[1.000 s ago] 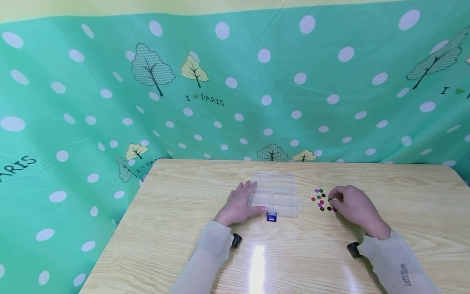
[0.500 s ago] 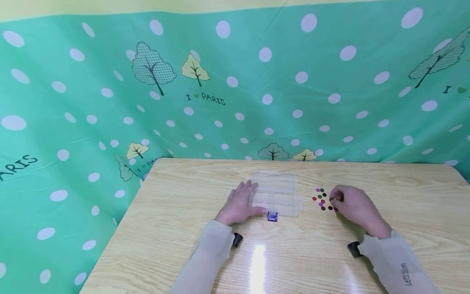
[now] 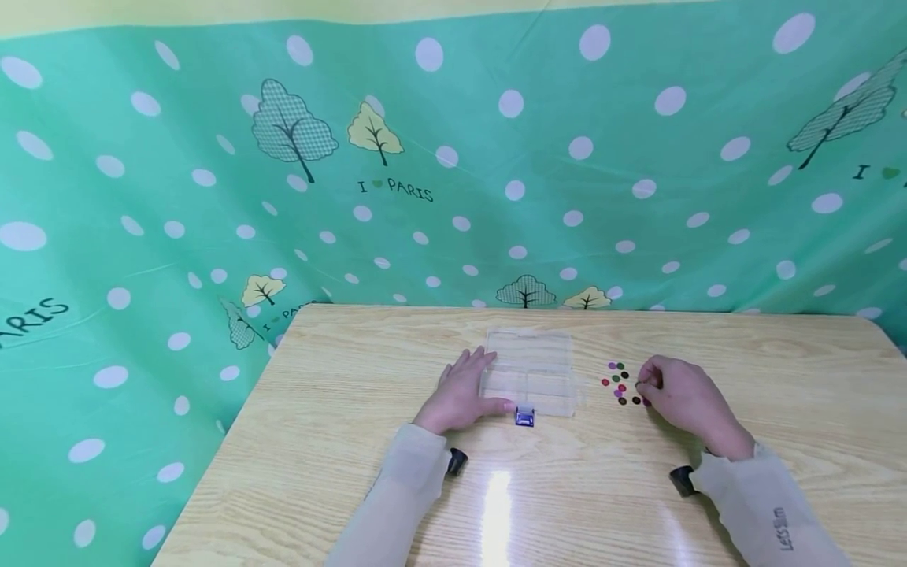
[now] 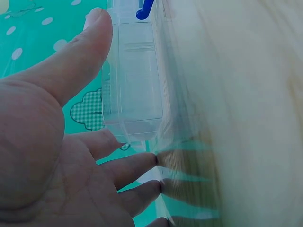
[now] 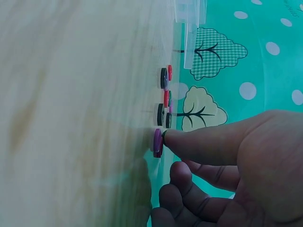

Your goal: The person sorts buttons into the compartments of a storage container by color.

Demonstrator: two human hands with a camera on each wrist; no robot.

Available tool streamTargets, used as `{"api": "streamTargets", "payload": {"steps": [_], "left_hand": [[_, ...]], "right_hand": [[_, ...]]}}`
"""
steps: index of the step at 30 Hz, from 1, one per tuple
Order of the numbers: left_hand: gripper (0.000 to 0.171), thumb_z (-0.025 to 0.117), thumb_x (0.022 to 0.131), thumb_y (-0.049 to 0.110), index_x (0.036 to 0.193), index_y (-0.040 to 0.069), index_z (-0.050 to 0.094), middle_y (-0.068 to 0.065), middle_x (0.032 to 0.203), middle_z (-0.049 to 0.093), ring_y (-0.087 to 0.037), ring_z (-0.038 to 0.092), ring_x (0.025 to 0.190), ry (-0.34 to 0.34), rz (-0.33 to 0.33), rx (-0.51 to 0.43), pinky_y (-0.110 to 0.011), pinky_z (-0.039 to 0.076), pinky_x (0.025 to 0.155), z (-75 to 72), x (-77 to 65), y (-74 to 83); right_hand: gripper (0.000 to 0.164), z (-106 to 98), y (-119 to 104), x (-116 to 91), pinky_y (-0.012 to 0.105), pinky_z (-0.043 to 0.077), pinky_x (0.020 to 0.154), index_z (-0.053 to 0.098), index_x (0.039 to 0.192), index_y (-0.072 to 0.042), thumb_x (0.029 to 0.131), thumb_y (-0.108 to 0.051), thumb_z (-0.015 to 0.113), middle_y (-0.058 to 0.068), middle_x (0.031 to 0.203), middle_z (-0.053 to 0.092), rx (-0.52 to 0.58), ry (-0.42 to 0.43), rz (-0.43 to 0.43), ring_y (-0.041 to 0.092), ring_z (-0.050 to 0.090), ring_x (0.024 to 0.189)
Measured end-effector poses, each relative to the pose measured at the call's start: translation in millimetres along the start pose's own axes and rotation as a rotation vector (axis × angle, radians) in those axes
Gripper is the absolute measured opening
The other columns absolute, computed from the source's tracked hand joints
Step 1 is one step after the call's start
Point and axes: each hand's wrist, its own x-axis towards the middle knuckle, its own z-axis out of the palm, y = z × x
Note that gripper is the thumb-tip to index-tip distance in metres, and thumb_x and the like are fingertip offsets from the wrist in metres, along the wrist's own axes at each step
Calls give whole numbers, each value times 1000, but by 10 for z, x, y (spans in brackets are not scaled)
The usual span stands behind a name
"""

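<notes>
A clear plastic compartment box (image 3: pixel 549 387) lies with its lid raised back on the table, a blue latch (image 3: pixel 524 417) at its front. My left hand (image 3: pixel 459 398) is at the box's left side, fingers spread, thumb along the front near the latch. In the left wrist view the fingertips (image 4: pixel 150 163) reach low beside the box wall (image 4: pixel 137 80). To the right of the box lie several small round buttons, among them a red button (image 3: pixel 605 382) and a black button (image 3: pixel 623 401). My right hand (image 3: pixel 686 400) pinches a dark button (image 5: pixel 164 137) just above a purple button (image 5: pixel 157 141).
The wood-grain table (image 3: pixel 567 488) ends at a green dotted curtain (image 3: pixel 453 197) behind and to the left. A dark wrist camera (image 3: pixel 457 462) sits under the left sleeve, another camera (image 3: pixel 683 481) under the right.
Almost nothing differs. The right hand's fingertips have shifted very slightly at the buttons; the left hand stays at the box.
</notes>
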Motion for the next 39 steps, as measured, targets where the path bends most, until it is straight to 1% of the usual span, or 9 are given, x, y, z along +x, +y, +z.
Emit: {"api": "streamTargets", "payload": {"steps": [3,14,22,27,32,39], "left_hand": [[95,77,83,50,158,11,33,-11,166,20,-34,9,153,-1,-1,0,-54,4,123,3,-1,0],[93,77,84,49,157,11,33,-11,166,21,-33,9,153,-2,1,0,-54,4,123,16,4,-1],[91,77,84,50,157,13,35,-8,166,20,-30,8,154,-8,-11,18,-52,3,123,16,13,-13],[90,76,85,49,156,12,35,-9,166,22,-30,9,154,-11,-3,20,-54,4,123,4,7,-11],[90,76,85,48,156,10,36,-11,165,22,-31,10,154,-18,7,13,-56,5,123,-7,4,3],[90,76,85,49,156,11,36,-10,166,22,-30,10,154,-18,3,10,-56,5,123,-5,10,-7]], "right_hand": [[7,7,-1,-9,31,39,55,60,94,-1,96,-8,63,4,74,54,4,-2,9,20,48,65],[8,17,-4,-24,31,38,55,59,94,-1,97,-9,61,4,74,54,19,8,-8,20,47,64],[8,38,-35,-31,31,38,54,60,94,0,96,-8,62,4,75,54,24,34,-38,20,46,63],[7,40,-69,-36,32,38,55,60,93,0,95,-7,61,5,76,53,25,54,-60,21,46,65],[8,30,-99,-37,32,38,56,60,94,1,96,-7,61,7,77,53,24,59,-50,22,46,67],[8,55,-175,-36,32,38,55,60,95,1,95,-6,62,7,77,52,33,80,-43,22,46,67]]}}
